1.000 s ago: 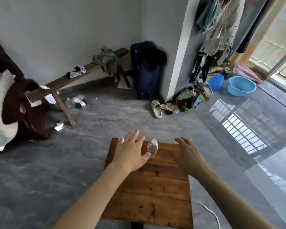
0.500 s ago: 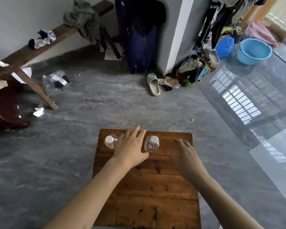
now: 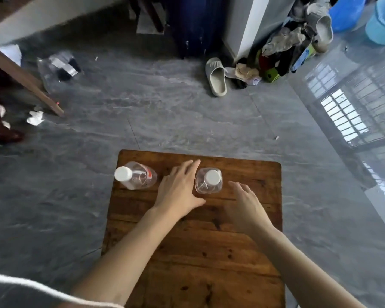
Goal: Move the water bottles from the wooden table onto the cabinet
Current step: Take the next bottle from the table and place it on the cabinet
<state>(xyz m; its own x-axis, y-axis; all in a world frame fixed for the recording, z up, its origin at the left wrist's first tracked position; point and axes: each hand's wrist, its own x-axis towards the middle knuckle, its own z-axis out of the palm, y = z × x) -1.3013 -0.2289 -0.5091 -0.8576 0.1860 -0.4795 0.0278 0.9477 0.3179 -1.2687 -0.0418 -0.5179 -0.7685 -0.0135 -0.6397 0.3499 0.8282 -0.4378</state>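
Note:
Two clear water bottles with white caps stand on the wooden table (image 3: 198, 252). One bottle (image 3: 136, 177) is at the table's far left corner. The other bottle (image 3: 209, 181) stands near the far middle, between my two hands. My left hand (image 3: 180, 189) hovers with straight fingers just left of this middle bottle, fingers close beside it. Just right of the bottle is my right hand (image 3: 246, 204), fingers relaxed and a small gap away from it. Neither hand holds anything. No cabinet is in view.
Grey tiled floor surrounds the table. A slipper (image 3: 216, 77) and a heap of clothes (image 3: 282, 52) lie by the white wall corner. A dark suitcase (image 3: 193, 25) stands behind. A bench leg (image 3: 29, 83), a plastic bag (image 3: 58, 68) and crumpled paper (image 3: 35, 117) are at left. A blue basin (image 3: 383, 23) sits far right.
The view has tilted further down and closer to the table. Both hands stay either side of the middle bottle; the left bottle is now fully in view.

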